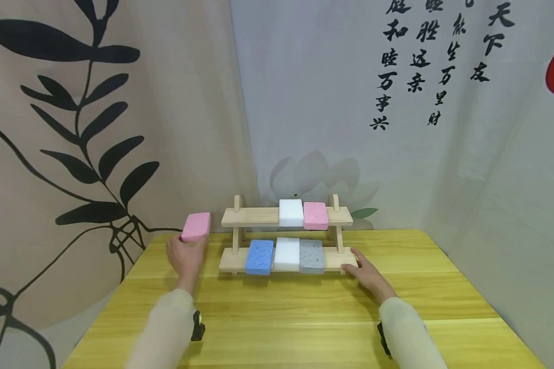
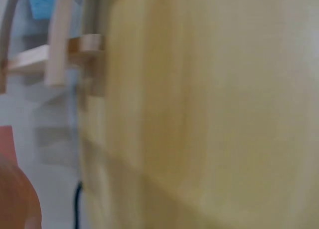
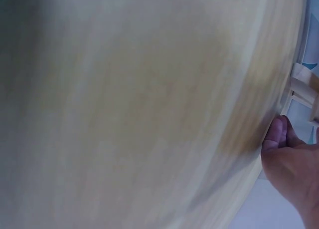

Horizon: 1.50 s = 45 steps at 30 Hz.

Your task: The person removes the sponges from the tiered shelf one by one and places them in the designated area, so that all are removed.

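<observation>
My left hand [image 1: 186, 259] holds a pink sponge [image 1: 196, 226] up to the left of a two-tier wooden rack [image 1: 254, 217]. In the left wrist view only part of that hand [image 2: 17, 201] and a corner of the sponge [image 2: 7, 144] show. At the rack's right side, my right hand [image 1: 371, 278] grips the end of the lower shelf, thumb at its front edge. A white sponge [image 1: 291, 213] and another pink sponge [image 1: 315, 216] stand on the upper shelf. The lower shelf bears a blue sponge [image 1: 259, 257], a white sponge [image 1: 287, 254] and a grey sponge [image 1: 311, 256].
The rack stands near the back edge of a wood-grain table [image 1: 286, 318]. Close behind it hangs a pale cloth backdrop [image 1: 314, 102] with dark leaves and writing. Both tiers have bare board to the left of their sponges.
</observation>
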Available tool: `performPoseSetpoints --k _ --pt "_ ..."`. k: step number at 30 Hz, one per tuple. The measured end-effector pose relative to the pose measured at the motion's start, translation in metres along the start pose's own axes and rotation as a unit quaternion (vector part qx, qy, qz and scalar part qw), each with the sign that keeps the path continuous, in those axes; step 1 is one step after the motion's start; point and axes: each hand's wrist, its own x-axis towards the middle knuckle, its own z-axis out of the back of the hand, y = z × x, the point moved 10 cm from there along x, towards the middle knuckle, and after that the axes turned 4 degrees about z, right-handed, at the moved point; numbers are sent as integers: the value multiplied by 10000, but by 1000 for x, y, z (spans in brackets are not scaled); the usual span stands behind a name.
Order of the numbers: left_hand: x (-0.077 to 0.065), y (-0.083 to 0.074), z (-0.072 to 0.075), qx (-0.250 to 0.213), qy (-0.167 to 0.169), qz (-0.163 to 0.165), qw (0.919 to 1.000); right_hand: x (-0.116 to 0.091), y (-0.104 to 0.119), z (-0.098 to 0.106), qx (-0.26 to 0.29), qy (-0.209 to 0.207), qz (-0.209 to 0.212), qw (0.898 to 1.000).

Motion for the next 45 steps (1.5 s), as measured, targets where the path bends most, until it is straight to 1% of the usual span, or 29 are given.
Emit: performPoseSetpoints --k 5,8,11,15,20,24,27,32,35,37,38,40,42,44,45 --pt "-11 28 -6 82 440 190 9988 -1 0 -1 49 43 -6 10000" --pt "-16 44 -10 363 685 339 9964 -1 0 -2 59 51 -5 10000" --pt "-20 54 -11 640 833 414 9936 -1 0 -2 71 38 -16 10000" --pt "-24 58 -10 860 982 421 9906 -1 0 -2 65 18 -27 10000" --pt "-28 59 -12 1143 1230 482 9846 -1 1 -1 12 4 -24 10000" --pt "-31 62 -17 1525 1490 466 9759 -1 0 -1 -17 15 -19 10000" --pt "-31 65 -22 1711 1645 429 9705 -1 -1 -2 7 29 -19 10000" --pt "-30 68 -22 1693 1619 487 9709 -1 -1 -3 36 34 -18 10000" --pt "-29 64 -20 1606 1548 532 9733 -1 0 -3 25 20 -21 10000" --pt "-27 57 -18 1535 1393 597 9764 -1 1 -2 19 17 -25 10000" --pt "-26 51 -18 1411 1273 617 9798 -1 2 -2 29 10 -28 10000" --pt "-24 35 -20 1038 984 642 9876 -1 2 -1 51 18 -35 10000" --pt "-24 15 -25 635 700 619 9936 -2 3 -1 73 20 -32 10000" --pt "-27 -9 -34 132 513 482 9974 -3 3 0 108 24 -35 9999" --pt "-30 -22 -39 -40 465 437 9980 -3 4 0 115 33 -34 9999"
